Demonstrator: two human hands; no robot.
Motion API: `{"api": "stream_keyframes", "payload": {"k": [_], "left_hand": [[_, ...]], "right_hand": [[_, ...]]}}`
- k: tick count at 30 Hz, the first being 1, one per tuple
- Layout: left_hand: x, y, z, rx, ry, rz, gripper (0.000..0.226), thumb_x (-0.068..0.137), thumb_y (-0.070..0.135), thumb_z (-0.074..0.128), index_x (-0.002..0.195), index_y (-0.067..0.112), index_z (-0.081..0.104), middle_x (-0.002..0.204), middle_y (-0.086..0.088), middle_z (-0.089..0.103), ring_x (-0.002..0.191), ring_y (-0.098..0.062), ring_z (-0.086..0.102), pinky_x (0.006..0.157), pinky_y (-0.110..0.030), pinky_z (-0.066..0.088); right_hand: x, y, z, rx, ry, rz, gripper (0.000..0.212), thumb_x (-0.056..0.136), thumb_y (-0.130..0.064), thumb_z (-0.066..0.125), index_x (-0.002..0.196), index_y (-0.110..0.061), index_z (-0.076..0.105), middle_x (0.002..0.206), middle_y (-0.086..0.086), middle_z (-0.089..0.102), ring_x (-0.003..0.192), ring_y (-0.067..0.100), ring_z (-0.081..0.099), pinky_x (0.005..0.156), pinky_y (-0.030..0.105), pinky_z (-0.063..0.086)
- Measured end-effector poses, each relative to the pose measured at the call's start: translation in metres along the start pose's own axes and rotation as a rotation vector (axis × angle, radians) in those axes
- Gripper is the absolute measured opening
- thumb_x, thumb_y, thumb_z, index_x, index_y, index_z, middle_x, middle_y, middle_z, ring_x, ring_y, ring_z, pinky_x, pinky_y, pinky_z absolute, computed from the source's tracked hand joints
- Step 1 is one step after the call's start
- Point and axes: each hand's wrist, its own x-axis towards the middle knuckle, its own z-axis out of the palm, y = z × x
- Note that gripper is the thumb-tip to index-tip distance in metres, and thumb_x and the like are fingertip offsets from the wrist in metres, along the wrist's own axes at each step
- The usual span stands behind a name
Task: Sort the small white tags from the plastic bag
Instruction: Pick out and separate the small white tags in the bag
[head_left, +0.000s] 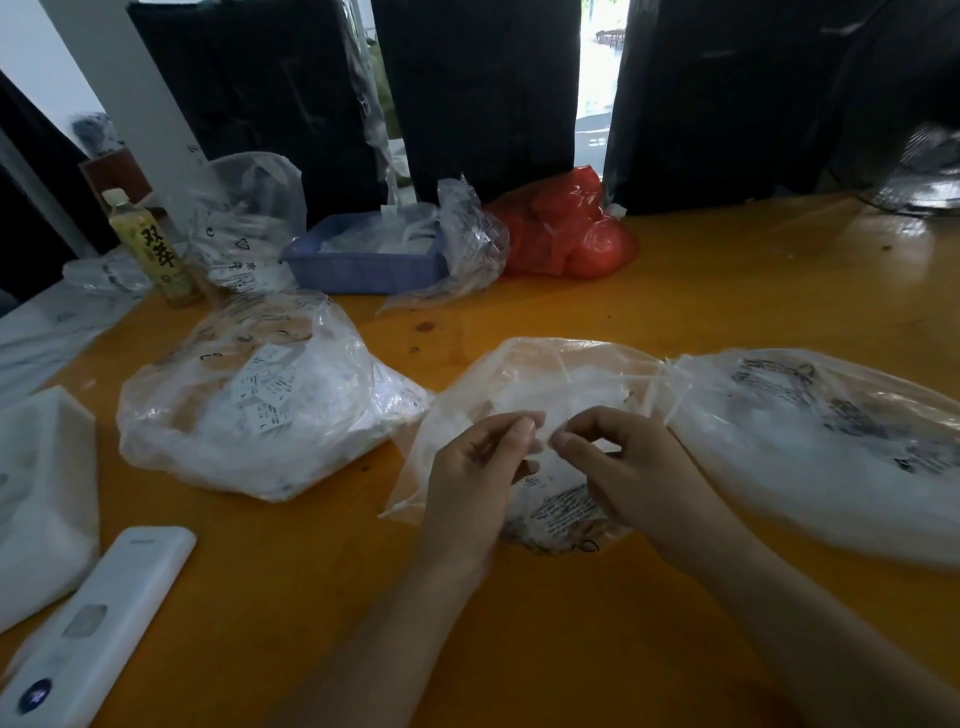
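Both of my arms reach out low over the orange worktop (727, 291). My left hand (470, 467) and my right hand (618, 457) meet over a clear plastic bag (524, 374) that lies flat in front of me. On each hand the thumb and first finger are pressed together, and between them I pinch something small, thin and white. It looks like one of the small white tags (543, 434), but it is blurry, so I cannot be sure. My other fingers are curled loosely.

More tags, white with black print, sit in a full bag (260, 410) to my left. Another big bag (831, 441) lies to my right, touching the one I work on.

I think the tags are very light and bendy, like paper. They could slip or stick together. I would hold one by its edge with just my fingertips. The bag is soft and slippery too.

Close by on my left is a white remote (98, 618). Farther back are a blue tray (358, 267), a red bag (566, 234) and a drink bottle (150, 249).
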Motion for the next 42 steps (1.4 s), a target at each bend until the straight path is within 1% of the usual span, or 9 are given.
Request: {"api": "stream_keyframes", "payload": {"k": [6,11,16,19,22,25,28,33,42], "left_hand": [[0.001,0.002,-0.001,-0.095,0.002,-0.075,0.016,0.092,0.032,0.068,0.090,0.032,0.084,0.106,0.002,0.080,0.098,-0.010,0.075,0.080,-0.024,0.058],[0.001,0.004,0.000,-0.140,-0.001,-0.079,0.016,0.095,0.027,0.070,0.087,0.031,0.084,0.108,0.000,0.080,0.098,-0.012,0.075,0.078,-0.022,0.058],[0.004,0.002,-0.003,-0.314,0.008,-0.126,0.013,0.104,0.013,0.062,0.097,0.013,0.072,0.113,-0.012,0.079,0.106,-0.022,0.076,0.077,-0.028,0.061],[0.005,0.006,-0.006,-0.356,0.038,-0.155,0.008,0.104,0.013,0.062,0.098,0.015,0.066,0.111,-0.014,0.080,0.099,-0.022,0.078,0.067,-0.028,0.061],[0.005,0.009,-0.008,-0.308,0.064,-0.165,0.016,0.102,0.018,0.066,0.093,0.027,0.075,0.107,-0.010,0.081,0.093,-0.019,0.078,0.054,-0.022,0.053],[0.006,0.008,-0.009,-0.273,0.069,-0.155,0.021,0.103,0.018,0.065,0.092,0.030,0.079,0.110,-0.006,0.081,0.096,-0.019,0.079,0.050,-0.018,0.049],[0.009,0.005,-0.011,-0.367,0.087,-0.177,0.014,0.102,0.007,0.065,0.100,0.014,0.077,0.112,-0.011,0.080,0.101,-0.025,0.079,0.060,-0.018,0.058],[0.012,0.000,-0.014,-0.467,0.102,-0.187,0.011,0.099,0.000,0.065,0.109,0.001,0.069,0.109,-0.023,0.079,0.102,-0.035,0.079,0.074,-0.023,0.063],[0.007,0.002,-0.010,-0.389,0.077,-0.161,0.023,0.081,0.020,0.078,0.101,0.009,0.081,0.105,-0.018,0.080,0.096,-0.026,0.080,0.074,-0.026,0.063]], "right_hand": [[-0.003,0.000,0.001,0.129,-0.007,0.054,0.021,0.094,-0.038,0.067,0.094,-0.019,0.060,0.051,-0.001,0.056,0.040,0.013,0.045,0.045,0.029,0.040],[-0.001,-0.001,0.001,0.206,0.023,-0.007,0.024,0.091,-0.031,0.071,0.110,-0.032,0.056,0.094,-0.009,0.069,0.049,0.013,0.057,0.043,0.027,0.045],[0.003,0.007,0.001,-0.096,0.150,-0.123,0.009,0.095,-0.037,0.064,0.087,-0.041,0.063,0.082,-0.018,0.065,0.057,0.006,0.061,0.048,0.017,0.049],[0.011,0.012,-0.007,-0.480,0.298,-0.316,0.010,0.098,-0.027,0.061,0.105,-0.029,0.069,0.096,-0.019,0.065,0.079,0.003,0.061,0.069,0.015,0.048],[0.019,0.019,-0.009,-0.840,0.175,-0.346,0.022,0.100,-0.034,0.059,0.116,-0.023,0.071,0.107,-0.005,0.071,0.098,0.014,0.057,0.082,0.027,0.041],[0.020,0.023,0.000,-0.990,0.063,-0.219,0.038,0.100,-0.054,0.049,0.127,-0.031,0.062,0.098,-0.006,0.074,0.088,0.013,0.062,0.094,0.035,0.045],[0.022,0.023,0.009,-1.015,0.042,-0.216,0.043,0.098,-0.060,0.048,0.129,-0.031,0.057,0.083,-0.009,0.068,0.066,0.008,0.050,0.092,0.035,0.047],[0.024,0.027,0.022,-0.945,-0.057,-0.229,0.052,0.096,-0.059,0.054,0.141,-0.033,0.052,0.117,-0.002,0.060,0.106,0.019,0.056,0.088,0.031,0.044],[0.022,0.029,0.013,-0.599,0.141,-0.151,0.023,0.094,-0.044,0.067,0.113,-0.034,0.062,0.108,-0.016,0.049,0.087,0.001,0.055,0.074,0.017,0.043]]}}
